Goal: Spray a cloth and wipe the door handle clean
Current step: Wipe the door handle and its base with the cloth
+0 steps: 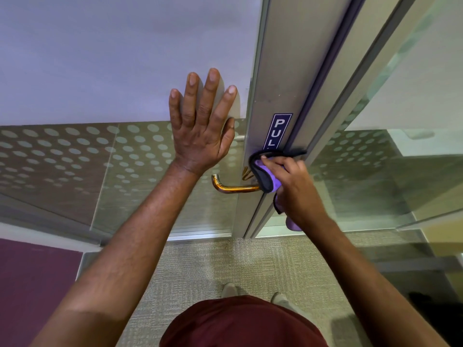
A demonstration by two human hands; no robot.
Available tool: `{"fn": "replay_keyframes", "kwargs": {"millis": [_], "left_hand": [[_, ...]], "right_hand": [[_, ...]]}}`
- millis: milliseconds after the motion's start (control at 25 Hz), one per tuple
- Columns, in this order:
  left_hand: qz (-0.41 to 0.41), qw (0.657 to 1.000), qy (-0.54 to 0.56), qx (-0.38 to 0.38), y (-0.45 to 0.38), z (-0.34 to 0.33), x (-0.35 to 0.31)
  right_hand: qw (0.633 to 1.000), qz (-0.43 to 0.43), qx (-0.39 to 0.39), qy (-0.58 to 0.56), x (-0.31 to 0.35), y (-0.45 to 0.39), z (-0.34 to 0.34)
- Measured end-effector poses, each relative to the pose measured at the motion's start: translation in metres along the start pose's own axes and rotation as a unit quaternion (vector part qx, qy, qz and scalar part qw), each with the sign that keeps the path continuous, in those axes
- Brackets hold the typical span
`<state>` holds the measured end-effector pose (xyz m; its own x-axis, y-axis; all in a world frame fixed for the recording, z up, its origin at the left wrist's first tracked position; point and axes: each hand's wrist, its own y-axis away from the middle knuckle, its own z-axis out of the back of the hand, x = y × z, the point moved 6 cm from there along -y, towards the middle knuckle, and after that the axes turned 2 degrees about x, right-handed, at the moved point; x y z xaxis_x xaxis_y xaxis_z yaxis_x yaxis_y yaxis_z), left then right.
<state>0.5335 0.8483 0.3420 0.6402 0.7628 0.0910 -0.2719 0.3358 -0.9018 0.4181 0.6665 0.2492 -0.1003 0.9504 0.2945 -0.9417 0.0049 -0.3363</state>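
Note:
A brass-coloured lever door handle (233, 187) sticks out leftward from the grey metal door frame (278, 96). My right hand (298, 186) is shut on a purple cloth with a dark edge (265, 175), pressing it against the frame where the handle's base meets it, just under a blue PULL sticker (278, 131). A flap of the cloth hangs below my wrist. My left hand (200, 128) lies flat with fingers spread on the frosted glass panel (100, 71), above and left of the handle. No spray bottle is in view.
The glass panel has a dotted band (62, 151) at handle height. A second glass door or partition (400, 146) stands to the right. Beige carpet (225, 266) lies underfoot, with a purple carpet patch (32, 284) at the left and my shoes (229, 290) near the door.

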Motion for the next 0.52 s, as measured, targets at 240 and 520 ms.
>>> {"fn": "replay_keyframes", "kwargs": {"millis": [240, 520], "left_hand": [[0.016, 1.0, 0.004, -0.007, 0.001, -0.003, 0.001], [0.02, 1.0, 0.002, -0.015, 0.002, -0.003, 0.0]], "right_hand": [[0.994, -0.064, 0.034, -0.077, 0.009, 0.025, -0.028], [0.998, 0.0, 0.04, -0.044, 0.008, 0.029, -0.05]]}}
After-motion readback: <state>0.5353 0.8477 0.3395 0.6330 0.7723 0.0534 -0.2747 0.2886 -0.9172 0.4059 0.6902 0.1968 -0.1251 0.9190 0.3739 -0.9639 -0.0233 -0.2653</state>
